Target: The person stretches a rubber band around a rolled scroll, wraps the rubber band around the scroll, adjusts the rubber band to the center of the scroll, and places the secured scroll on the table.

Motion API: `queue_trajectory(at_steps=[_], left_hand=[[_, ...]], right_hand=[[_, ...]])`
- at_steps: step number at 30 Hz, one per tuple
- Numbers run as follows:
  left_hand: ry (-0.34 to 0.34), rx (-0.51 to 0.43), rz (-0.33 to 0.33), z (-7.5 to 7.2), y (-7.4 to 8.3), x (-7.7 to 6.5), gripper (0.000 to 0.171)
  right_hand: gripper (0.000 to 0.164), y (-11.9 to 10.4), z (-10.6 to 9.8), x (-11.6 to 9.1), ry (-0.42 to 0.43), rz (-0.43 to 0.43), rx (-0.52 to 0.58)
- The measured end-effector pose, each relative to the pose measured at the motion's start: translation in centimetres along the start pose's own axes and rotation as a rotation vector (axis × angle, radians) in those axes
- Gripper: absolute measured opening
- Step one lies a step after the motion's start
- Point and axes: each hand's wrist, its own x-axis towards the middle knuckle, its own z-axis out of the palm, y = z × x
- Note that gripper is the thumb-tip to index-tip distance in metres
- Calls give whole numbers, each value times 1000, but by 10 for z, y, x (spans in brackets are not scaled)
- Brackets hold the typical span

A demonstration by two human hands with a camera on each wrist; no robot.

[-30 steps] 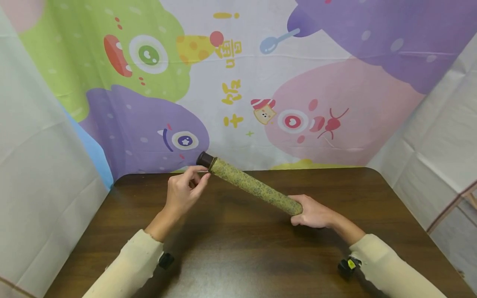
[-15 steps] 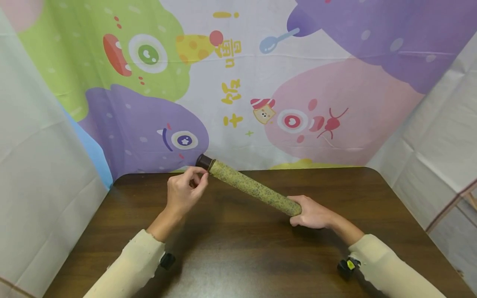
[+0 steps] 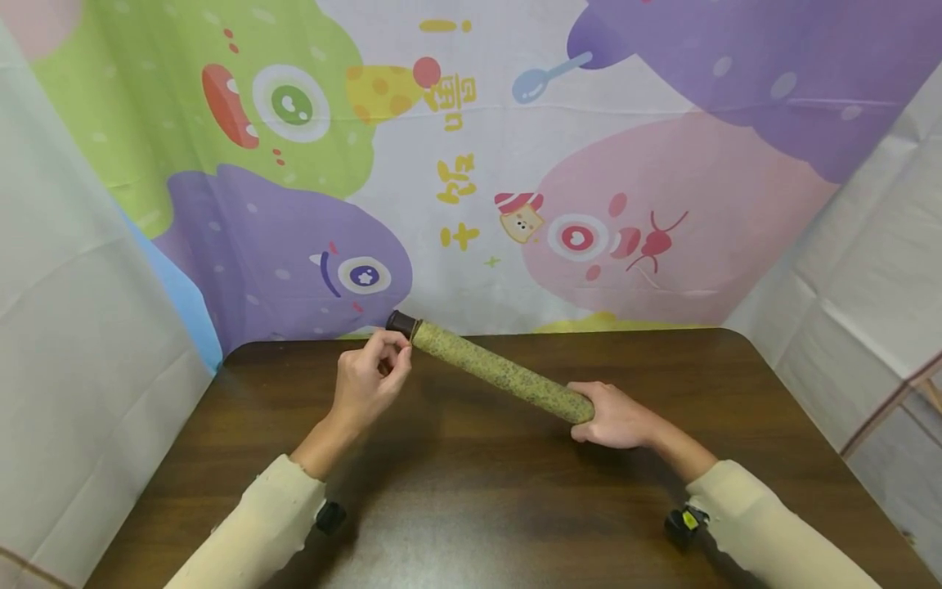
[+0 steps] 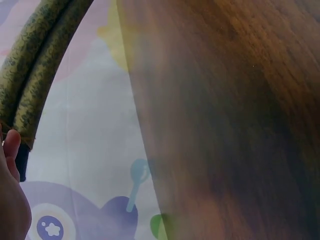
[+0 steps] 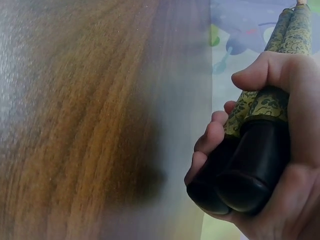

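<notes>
A scroll [image 3: 502,372] in yellow-green floral brocade slants above the table, rolled from both sides into two parallel rolls, as the left wrist view shows. Dark end knobs [image 5: 252,162] stick out past the cloth. My right hand [image 3: 616,417] grips the scroll's lower right end, fingers curled round both rolls near the knobs. At the raised left end, a thin cord [image 4: 31,139] goes round the rolls beside the dark knob. My left hand [image 3: 366,383] has thumb and forefinger pinched together on that cord, the other fingers curled; the pinched bit is mostly hidden.
A dark brown wooden table [image 3: 471,507] lies below both hands. Behind its far edge hangs a cloth backdrop [image 3: 471,294] with cartoon monsters, and pale cloth walls [image 3: 81,327] close off the sides.
The scroll's left end has dipped slightly. My left thumb and forefinger have come together at the cord and drawn a little back from the rolls. My right hand keeps its grip.
</notes>
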Motion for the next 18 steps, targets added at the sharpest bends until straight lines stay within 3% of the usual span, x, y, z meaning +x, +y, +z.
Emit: queue_trajectory(at_steps=[6,18], left_hand=[[6,-7,10,2,2,-1,8],[-11,-17,-1,5,5,-2,8]], right_hand=[[56,-5,0,2,50,-2,-86],[46,-8,7,5,122,17,-166]])
